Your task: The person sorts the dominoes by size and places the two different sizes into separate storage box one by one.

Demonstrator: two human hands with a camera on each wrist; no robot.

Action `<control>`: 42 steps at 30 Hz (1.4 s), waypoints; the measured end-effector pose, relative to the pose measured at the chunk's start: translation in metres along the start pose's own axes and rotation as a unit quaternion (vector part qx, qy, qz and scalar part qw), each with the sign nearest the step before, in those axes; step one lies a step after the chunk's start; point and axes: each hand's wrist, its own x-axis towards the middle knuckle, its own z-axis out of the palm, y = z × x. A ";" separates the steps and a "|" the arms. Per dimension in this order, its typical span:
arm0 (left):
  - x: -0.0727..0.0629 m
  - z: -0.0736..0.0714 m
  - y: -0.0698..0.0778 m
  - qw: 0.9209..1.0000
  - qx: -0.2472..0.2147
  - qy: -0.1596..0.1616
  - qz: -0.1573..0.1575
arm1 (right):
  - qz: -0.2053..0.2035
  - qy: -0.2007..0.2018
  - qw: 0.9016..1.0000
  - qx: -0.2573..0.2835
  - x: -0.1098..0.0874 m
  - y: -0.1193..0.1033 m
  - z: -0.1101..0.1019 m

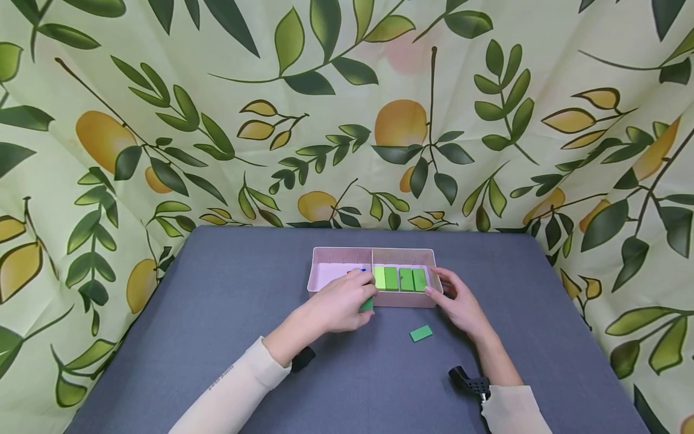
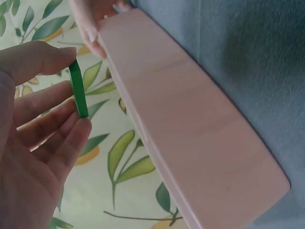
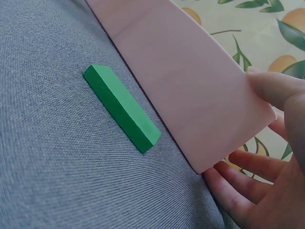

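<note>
A pink two-compartment box (image 1: 403,299) stands on the table. My left hand (image 1: 338,304) is in front of its left compartment and pinches a green rectangular block (image 2: 78,89) between thumb and fingers, at about rim height. My right hand (image 1: 461,305) grips the box's right end, thumb at the rim and fingers around the corner. Inside the right compartment a light green block (image 1: 379,278) and several green blocks (image 1: 406,279) stand in a row. Bits of red and blue show in the left compartment, mostly hidden by my left hand. Another green block (image 1: 420,333) lies before the box.
A dark blue-grey cloth covers the table (image 1: 228,283). Behind and at both sides hangs a leaf-and-fruit patterned curtain (image 1: 347,150), close to the table's far edge. Each wrist carries a black camera mount (image 1: 468,381).
</note>
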 end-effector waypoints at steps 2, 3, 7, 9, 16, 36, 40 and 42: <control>0.001 -0.003 -0.003 1.000 -0.002 0.009 -0.005 | -0.002 0.000 1.000 0.000 0.000 0.000 0.000; 0.001 -0.004 -0.004 1.000 -0.004 0.011 -0.008 | -0.002 0.000 1.000 0.000 0.000 0.000 0.000; 0.001 -0.009 -0.013 0.999 -0.008 0.028 -0.016 | -0.001 0.000 1.000 0.001 0.000 0.001 0.000; 0.001 -0.012 -0.018 0.999 -0.011 0.031 -0.025 | 0.002 -0.001 1.000 0.000 0.001 0.002 0.000; 0.002 -0.020 -0.033 0.997 -0.018 0.034 -0.063 | 0.009 -0.004 1.000 -0.001 0.002 0.003 0.000; 0.016 0.007 -0.067 0.989 -0.030 -0.020 -0.145 | 0.002 -0.002 1.000 0.002 0.001 0.001 0.000; 0.018 0.015 -0.073 0.987 -0.039 -0.031 -0.155 | -0.001 -0.002 1.000 0.002 0.000 0.001 0.001; 0.019 0.019 -0.076 0.985 -0.043 -0.040 -0.163 | -0.002 -0.001 1.000 0.004 0.001 0.001 0.001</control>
